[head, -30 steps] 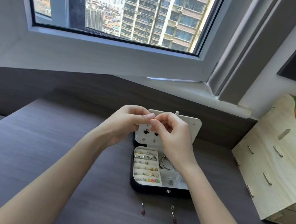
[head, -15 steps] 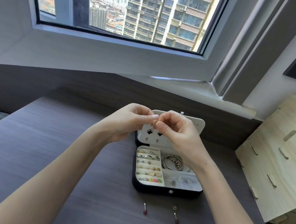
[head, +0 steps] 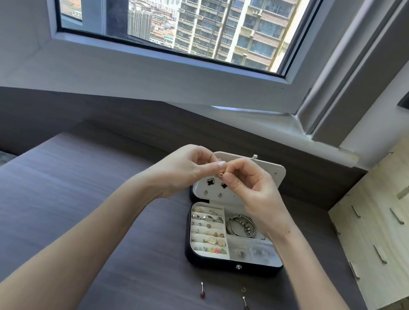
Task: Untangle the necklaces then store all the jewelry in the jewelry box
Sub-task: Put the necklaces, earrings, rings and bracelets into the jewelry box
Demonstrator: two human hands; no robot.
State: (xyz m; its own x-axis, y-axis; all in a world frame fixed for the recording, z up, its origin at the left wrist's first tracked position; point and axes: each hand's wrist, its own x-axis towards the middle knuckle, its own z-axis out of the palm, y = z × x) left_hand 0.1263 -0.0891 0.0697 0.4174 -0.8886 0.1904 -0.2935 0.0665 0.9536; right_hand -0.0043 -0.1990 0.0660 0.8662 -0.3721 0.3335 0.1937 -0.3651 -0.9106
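- My left hand (head: 185, 170) and my right hand (head: 256, 191) are up close together. Both pinch a tiny gold piece (head: 221, 175) with curled fingers.
- The open jewelry box (head: 208, 261) sits on the table (head: 84, 203), at 6 o'clock from my hands.
- Its 9 o'clock side holds rings (head: 207, 218), and a bracelet (head: 238, 225) lies at 1 o'clock.
- Two red-tipped pins (head: 202, 292) lie on the table at 6 o'clock from the box, not touching it.
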